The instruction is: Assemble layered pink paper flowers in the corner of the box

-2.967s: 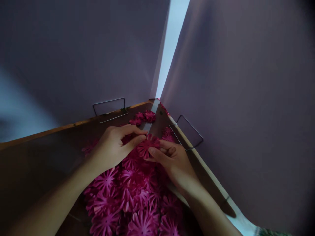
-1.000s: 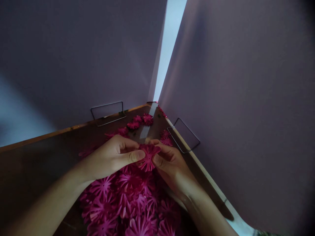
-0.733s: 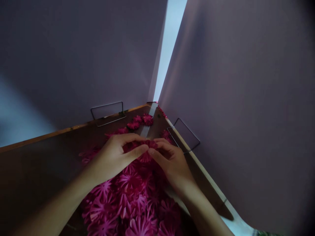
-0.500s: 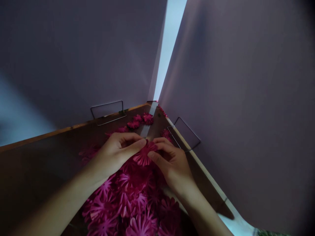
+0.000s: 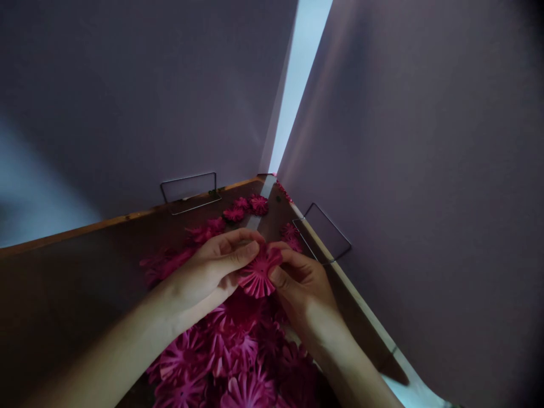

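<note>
Between my two hands is a magenta artificial flower petal piece (image 5: 260, 277), round, with pleated, scalloped petals and a small dark centre. My left hand (image 5: 225, 258) pinches its upper left edge between thumb and fingers. On the right edge, my right hand (image 5: 304, 280) grips it with the thumb in front and the fingers behind. Below and nearer to me lies a heap of similar magenta petal pieces (image 5: 249, 388). Smaller magenta flowers (image 5: 258, 204) rest on the dark tabletop beyond my hands. The fingertips behind the held piece are partly hidden.
The dark brown table (image 5: 85, 266) narrows to a corner between two grey panels. A wire frame (image 5: 191, 194) stands at the left panel, another wire frame (image 5: 325, 233) at the right one. Bright light (image 5: 297, 85) comes through the gap between the panels.
The held petal piece has moved slightly right and down, and more of its face shows. Both hands have shifted a little with it, keeping their hold; the view has shifted slightly too.
</note>
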A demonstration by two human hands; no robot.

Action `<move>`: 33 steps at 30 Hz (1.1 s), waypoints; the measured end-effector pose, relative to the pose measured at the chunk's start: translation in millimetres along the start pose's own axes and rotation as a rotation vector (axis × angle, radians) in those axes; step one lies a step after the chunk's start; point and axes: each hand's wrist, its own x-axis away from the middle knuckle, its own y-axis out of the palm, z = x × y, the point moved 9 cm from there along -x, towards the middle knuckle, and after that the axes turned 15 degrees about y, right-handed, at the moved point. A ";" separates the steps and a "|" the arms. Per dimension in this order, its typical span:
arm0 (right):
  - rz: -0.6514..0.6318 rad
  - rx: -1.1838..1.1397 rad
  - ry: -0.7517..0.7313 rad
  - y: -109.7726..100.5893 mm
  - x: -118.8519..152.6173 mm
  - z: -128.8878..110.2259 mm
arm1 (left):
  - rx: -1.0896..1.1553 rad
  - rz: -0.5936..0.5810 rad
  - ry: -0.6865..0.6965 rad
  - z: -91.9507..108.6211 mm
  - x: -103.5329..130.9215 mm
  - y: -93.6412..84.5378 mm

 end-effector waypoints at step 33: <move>0.121 0.512 0.013 -4.0 3.8 -19.2 | -1.184 -0.260 0.997 65.2 17.7 30.9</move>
